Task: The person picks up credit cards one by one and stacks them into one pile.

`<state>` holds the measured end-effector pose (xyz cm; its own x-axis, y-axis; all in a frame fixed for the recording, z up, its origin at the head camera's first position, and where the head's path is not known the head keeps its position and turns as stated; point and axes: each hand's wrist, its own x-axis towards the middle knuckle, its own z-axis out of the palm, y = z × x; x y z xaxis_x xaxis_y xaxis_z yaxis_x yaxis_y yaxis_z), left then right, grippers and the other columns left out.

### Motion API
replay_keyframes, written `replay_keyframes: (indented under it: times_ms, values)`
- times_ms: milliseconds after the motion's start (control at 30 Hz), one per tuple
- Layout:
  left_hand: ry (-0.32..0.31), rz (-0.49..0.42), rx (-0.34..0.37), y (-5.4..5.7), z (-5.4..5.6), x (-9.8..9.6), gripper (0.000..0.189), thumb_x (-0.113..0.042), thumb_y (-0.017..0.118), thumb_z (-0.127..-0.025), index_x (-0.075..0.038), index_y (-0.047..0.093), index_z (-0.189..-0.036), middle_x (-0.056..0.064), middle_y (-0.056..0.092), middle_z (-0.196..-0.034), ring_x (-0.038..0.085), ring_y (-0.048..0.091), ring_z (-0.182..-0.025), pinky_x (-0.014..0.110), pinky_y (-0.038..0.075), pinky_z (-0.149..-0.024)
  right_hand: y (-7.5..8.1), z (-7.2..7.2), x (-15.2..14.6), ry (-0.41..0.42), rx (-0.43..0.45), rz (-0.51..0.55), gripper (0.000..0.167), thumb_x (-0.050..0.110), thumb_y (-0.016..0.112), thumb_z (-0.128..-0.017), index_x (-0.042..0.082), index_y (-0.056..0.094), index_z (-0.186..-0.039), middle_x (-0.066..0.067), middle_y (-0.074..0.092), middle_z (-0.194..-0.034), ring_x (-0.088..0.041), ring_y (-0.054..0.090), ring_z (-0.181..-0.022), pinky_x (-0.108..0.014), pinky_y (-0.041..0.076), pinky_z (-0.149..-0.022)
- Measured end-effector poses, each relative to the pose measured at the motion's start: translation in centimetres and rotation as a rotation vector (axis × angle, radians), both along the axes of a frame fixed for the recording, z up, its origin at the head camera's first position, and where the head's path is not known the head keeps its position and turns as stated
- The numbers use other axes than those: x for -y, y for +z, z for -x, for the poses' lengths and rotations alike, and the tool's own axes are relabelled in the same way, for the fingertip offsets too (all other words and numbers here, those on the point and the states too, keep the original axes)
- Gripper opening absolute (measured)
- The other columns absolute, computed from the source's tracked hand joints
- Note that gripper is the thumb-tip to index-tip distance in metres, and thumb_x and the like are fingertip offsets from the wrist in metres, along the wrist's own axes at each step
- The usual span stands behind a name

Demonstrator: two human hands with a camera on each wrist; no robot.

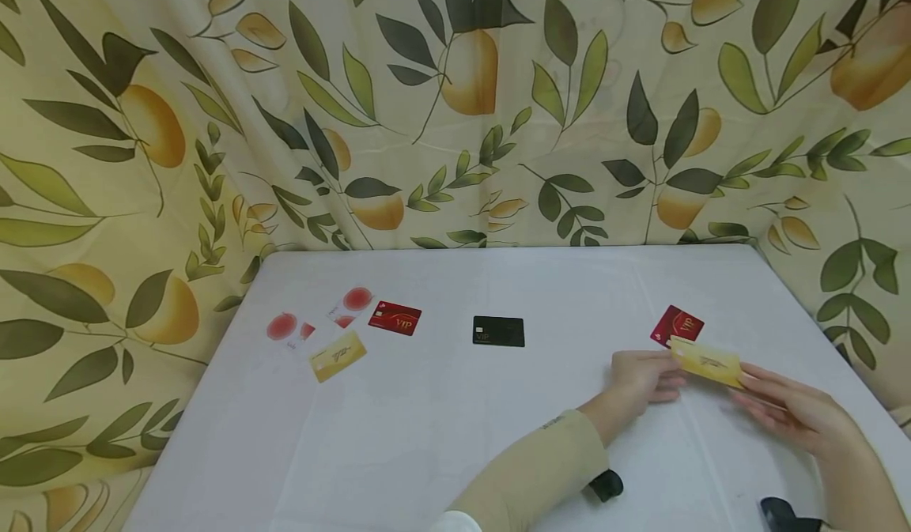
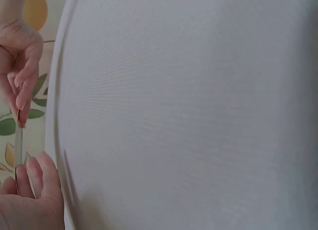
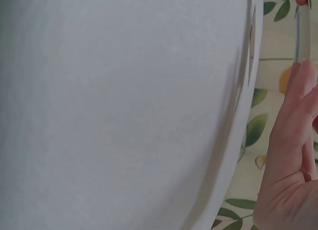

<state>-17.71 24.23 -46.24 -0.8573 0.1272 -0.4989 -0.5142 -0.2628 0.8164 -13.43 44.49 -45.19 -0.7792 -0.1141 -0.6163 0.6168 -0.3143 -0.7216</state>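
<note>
We see the left hand (image 1: 643, 375) and right hand (image 1: 797, 409) pinching opposite ends of one gold card (image 1: 707, 363). Red VIP card (image 1: 674, 324) lies just behind; black VIP card (image 1: 498, 332) well apart, leftward.

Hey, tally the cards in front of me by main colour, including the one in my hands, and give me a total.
Gold cards: 2
Red VIP cards: 2
White cards with red circles: 2
Black card: 1
Total: 7

"VIP" on 3 cards (image 1: 395, 318) (image 1: 499, 331) (image 1: 676, 325)
</note>
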Motion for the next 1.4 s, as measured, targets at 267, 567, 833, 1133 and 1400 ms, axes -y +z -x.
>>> replay_keyframes:
  times_ms: [267,567,833,1133,1400]
  values:
    - [0.047,-0.025,-0.010,-0.3,0.6,1.7,0.011,0.006,0.067,-0.075,-0.003,0.069,-0.081,0.017,0.067,-0.070,0.031,0.068,-0.068,0.044,0.055,-0.061,0.2,0.7,2.2,-0.009,-0.069,0.039,0.024,0.013,0.057,-0.091,0.026,0.074,-0.080,0.003,0.069,-0.082,-0.015,0.068,-0.078,-0.025,0.055,-0.071]
    - [0.073,-0.043,-0.028,-0.6,1.6,3.7,0.012,0.008,0.066,-0.074,-0.002,0.069,-0.081,0.021,0.066,-0.069,0.035,0.067,-0.067,0.040,0.056,-0.057,1.0,1.7,5.0,-0.031,-0.072,0.003,0.023,0.014,0.059,-0.089,0.028,0.073,-0.079,0.004,0.070,-0.080,-0.014,0.068,-0.077,-0.026,0.055,-0.072]
    - [0.078,-0.043,-0.040,-1.5,2.5,6.2,0.013,0.009,0.064,-0.075,0.000,0.068,-0.084,0.020,0.067,-0.072,0.034,0.067,-0.068,0.039,0.056,-0.057,0.9,2.5,7.9,-0.064,-0.059,-0.025,0.015,0.020,0.066,-0.084,0.031,0.073,-0.077,0.008,0.069,-0.079,-0.013,0.068,-0.077,-0.026,0.054,-0.072]
    - [0.095,-0.026,-0.038,-1.7,3.5,9.0,0.014,0.009,0.065,-0.074,0.001,0.069,-0.085,0.020,0.067,-0.071,0.031,0.068,-0.068,0.038,0.056,-0.058,0.8,3.5,11.1,-0.084,-0.057,-0.057,0.012,0.022,0.069,-0.082,0.033,0.071,-0.076,0.011,0.066,-0.078,-0.012,0.068,-0.077,-0.025,0.054,-0.074]
    - [0.094,-0.008,-0.036,-1.7,4.2,12.0,0.013,0.006,0.065,-0.077,0.000,0.069,-0.088,0.017,0.068,-0.074,0.026,0.068,-0.067,0.034,0.056,-0.059,0.9,4.7,13.8,-0.080,-0.073,-0.047,0.016,0.020,0.064,-0.086,0.032,0.071,-0.077,0.011,0.067,-0.078,-0.012,0.068,-0.077,-0.025,0.053,-0.074]
